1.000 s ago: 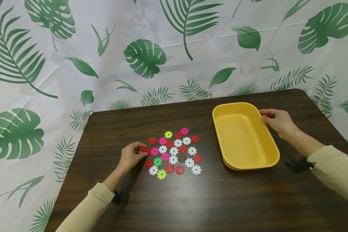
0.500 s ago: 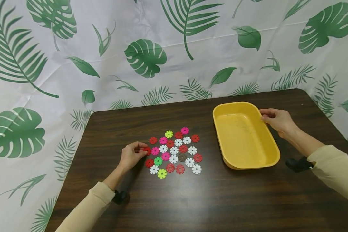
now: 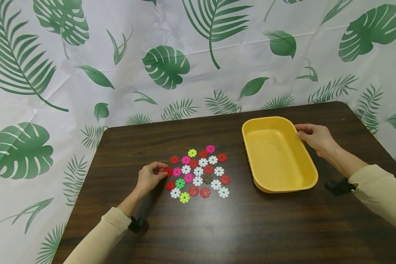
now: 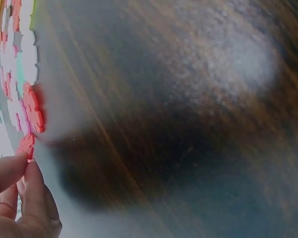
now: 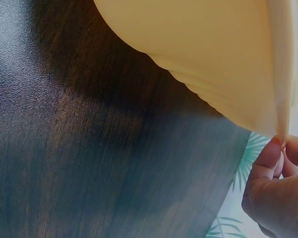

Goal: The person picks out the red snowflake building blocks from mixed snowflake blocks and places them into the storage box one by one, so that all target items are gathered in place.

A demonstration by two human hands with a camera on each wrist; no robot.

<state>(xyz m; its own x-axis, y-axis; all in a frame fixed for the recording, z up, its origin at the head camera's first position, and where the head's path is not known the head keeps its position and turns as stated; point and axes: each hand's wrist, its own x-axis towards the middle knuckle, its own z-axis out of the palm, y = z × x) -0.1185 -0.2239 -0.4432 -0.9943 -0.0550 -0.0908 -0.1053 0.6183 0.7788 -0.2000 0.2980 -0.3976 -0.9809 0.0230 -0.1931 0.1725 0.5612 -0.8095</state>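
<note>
My left hand pinches a red notched plastic disc between thumb and fingers, at the left edge of a group of similar discs. The left wrist view shows the fingertips on the near edge of this red disc. Right beside it lie a pink disc and another red disc. On the right, my right hand grips the right-hand rim of a yellow plastic basin, which has nothing in it. Seen from the right wrist, thumb and fingers pinch the basin's rim.
Several white, red, pink, yellow, green and brown discs lie flat and close together, such as a white disc and a green disc. The dark wooden table ends at a leaf-patterned cloth behind.
</note>
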